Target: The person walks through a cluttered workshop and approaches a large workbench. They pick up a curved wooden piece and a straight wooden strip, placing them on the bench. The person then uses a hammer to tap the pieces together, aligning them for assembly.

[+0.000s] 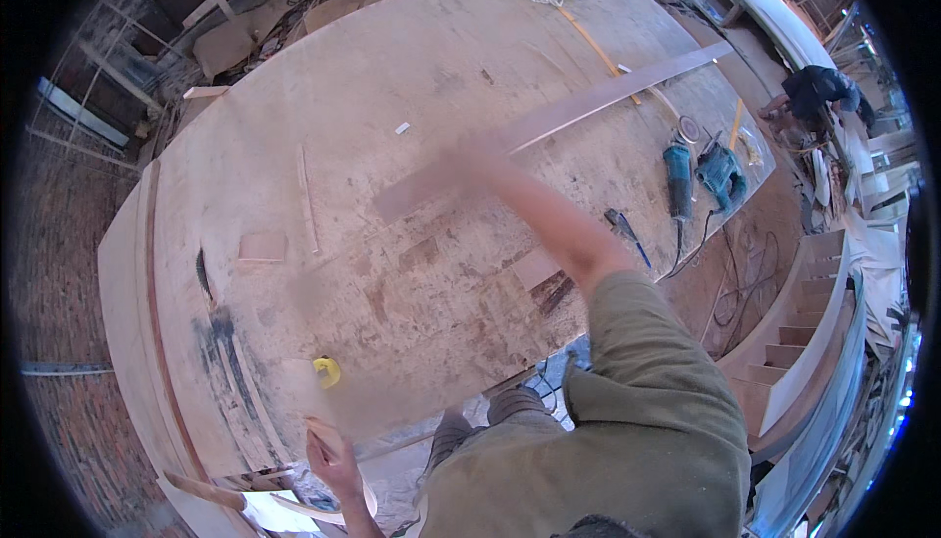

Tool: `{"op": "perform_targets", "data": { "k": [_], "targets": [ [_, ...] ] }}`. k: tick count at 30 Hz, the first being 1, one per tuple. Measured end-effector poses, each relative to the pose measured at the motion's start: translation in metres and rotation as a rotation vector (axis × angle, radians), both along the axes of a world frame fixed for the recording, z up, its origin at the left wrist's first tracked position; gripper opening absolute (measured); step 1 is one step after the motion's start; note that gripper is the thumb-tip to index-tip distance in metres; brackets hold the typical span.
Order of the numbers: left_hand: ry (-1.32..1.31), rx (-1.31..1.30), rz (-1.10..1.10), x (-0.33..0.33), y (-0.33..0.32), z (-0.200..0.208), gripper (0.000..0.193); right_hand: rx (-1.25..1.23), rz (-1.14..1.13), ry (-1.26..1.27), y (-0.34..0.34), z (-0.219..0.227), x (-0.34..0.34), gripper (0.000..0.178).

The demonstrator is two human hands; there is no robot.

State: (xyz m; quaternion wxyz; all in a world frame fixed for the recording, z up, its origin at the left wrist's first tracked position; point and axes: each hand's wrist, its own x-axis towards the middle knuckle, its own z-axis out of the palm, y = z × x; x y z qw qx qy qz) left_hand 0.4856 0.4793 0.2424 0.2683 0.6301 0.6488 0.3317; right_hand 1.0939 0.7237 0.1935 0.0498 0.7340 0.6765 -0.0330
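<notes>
A long, flat wooden board (598, 97) lies slantwise across a large plywood-topped table (323, 77). My right hand (475, 158) is over the board's nearer part, smeared by motion, so its fingers do not show clearly. That end of the board is blurred too. At the table's front edge, low on the left, is my left hand (333, 457), its fingers curled together. What they hold, if anything, I cannot make out. Closest to it on the table is a yellow tape measure (326, 372).
On the right lie a teal angle grinder (678, 180), a teal power tool (720, 175) with a cord, and a dark-and-blue hand tool (627, 234). Wood pieces (263, 247) are scattered about. Beyond the right edge are a curved shelf unit (799, 327) and another person (823, 92).
</notes>
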Motion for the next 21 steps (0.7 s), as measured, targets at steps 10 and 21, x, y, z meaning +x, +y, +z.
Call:
{"op": "perform_targets", "data": {
  "k": [10, 21],
  "targets": [
    [-0.094, -0.017, -0.021, 0.002, 0.039, 0.025, 0.079, 0.244, -0.063, 0.166, -0.215, 0.098, -0.106, 0.052],
    [-0.317, -0.039, -0.069, -0.038, 0.039, 0.026, 0.075, 0.596, -0.662, 1.047, -0.287, 0.096, -0.137, 0.055]
  ]
}}
